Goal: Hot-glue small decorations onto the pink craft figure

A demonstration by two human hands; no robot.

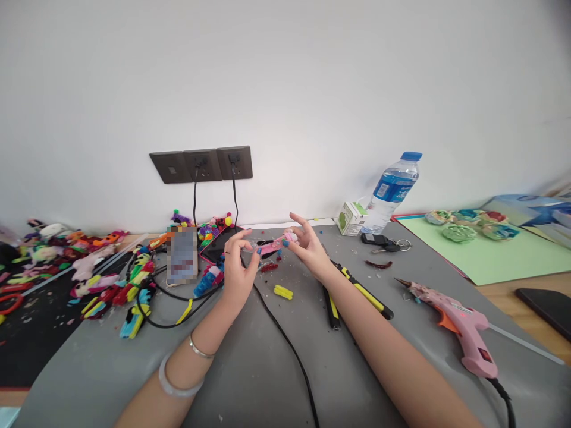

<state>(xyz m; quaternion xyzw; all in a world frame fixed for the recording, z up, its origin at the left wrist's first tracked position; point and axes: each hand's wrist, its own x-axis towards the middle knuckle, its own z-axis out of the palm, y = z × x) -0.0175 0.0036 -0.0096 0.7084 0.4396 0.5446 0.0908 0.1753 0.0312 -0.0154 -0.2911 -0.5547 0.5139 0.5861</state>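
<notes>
Both my hands are raised over the grey mat (276, 368) near the wall. My left hand (238, 267) pinches one end of a small pink hair clip (273, 245) between thumb and fingers. My right hand (307, 246) holds the clip's other end, where a pale decoration sits, with its other fingers spread. Below the hands lie a yellow piece (282, 292) and a small red piece (269, 267) on the mat.
A pink glue gun (459, 327) lies at the right, its cable trailing off. Black-and-yellow pliers (357, 291), keys (383, 241), a water bottle (392, 191), a small carton (351, 217), a phone (182, 254), colourful clips (129, 291) at left, green paper (491, 255), wall sockets (200, 164).
</notes>
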